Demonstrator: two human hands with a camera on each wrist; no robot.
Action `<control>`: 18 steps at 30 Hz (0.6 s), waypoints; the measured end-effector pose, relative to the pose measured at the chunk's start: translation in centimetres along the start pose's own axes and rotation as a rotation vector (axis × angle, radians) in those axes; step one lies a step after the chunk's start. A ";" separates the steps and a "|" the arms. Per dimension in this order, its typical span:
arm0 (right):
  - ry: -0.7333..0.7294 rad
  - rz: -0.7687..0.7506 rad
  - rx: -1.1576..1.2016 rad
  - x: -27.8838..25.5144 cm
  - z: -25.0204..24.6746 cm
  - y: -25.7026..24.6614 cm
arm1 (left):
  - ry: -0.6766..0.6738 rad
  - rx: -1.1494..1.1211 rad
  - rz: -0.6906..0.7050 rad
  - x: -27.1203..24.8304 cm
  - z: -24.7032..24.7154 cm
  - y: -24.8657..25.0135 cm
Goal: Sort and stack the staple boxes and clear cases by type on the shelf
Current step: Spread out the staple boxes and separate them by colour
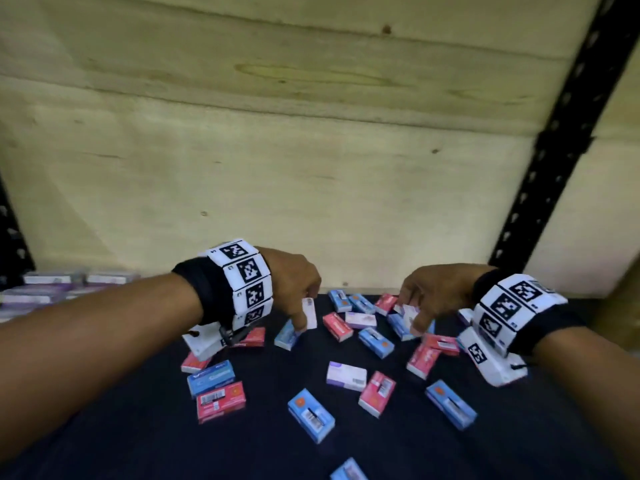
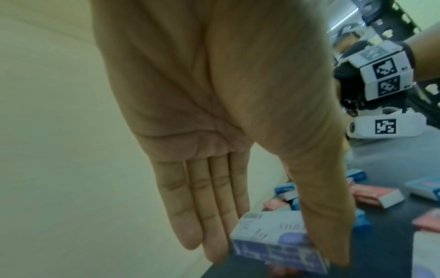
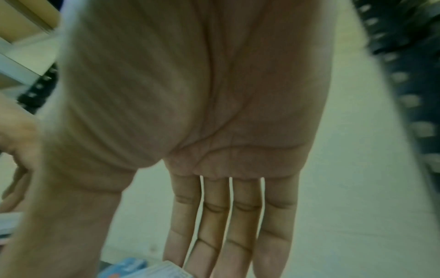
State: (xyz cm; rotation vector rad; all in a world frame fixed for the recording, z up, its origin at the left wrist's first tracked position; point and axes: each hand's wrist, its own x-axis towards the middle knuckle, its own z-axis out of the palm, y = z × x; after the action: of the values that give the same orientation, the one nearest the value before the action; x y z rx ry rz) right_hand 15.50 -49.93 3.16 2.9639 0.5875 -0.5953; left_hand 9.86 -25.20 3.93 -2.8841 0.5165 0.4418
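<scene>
Several small red, blue and purple-white staple boxes lie scattered on the dark shelf (image 1: pixel 138 427). My left hand (image 1: pixel 304 311) hovers over the far middle of the scatter and pinches a purple-white box (image 1: pixel 311 318) between thumb and straight fingers. In the left wrist view the same box (image 2: pixel 273 233) sits at the tips of the left hand (image 2: pixel 276 244). My right hand (image 1: pixel 411 315) reaches down on the right and pinches a white box (image 1: pixel 410 309) among blue and red ones. Only a corner of that box (image 3: pixel 166 271) shows at the fingertips in the right wrist view.
Purple-white boxes (image 1: pixel 69 285) are stacked flat at the far left against the plywood back wall (image 1: pixel 311 168). A black perforated upright (image 1: pixel 554 150) stands at the right. Loose boxes such as a red one (image 1: pixel 221 401) and a blue one (image 1: pixel 311 415) lie near the front.
</scene>
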 end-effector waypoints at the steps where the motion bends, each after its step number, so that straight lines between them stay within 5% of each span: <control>1: 0.000 0.040 -0.003 -0.8 0.4 1.9 | 0.023 -0.006 0.038 0.9 -0.3 1.5; 9: -0.046 0.278 -0.073 -6.1 3.1 12.2 | 0.131 -0.103 0.269 6.7 -2.3 12.7; 18: -0.162 0.293 -0.009 -5.5 3.7 15.2 | 0.168 -0.142 0.376 10.3 -1.3 21.3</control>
State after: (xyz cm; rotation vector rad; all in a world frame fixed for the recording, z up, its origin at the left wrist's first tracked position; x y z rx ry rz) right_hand 15.20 -66.42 1.65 2.8755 0.1385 -0.7870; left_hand 11.69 -48.33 -0.68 -2.9746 1.1080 0.2968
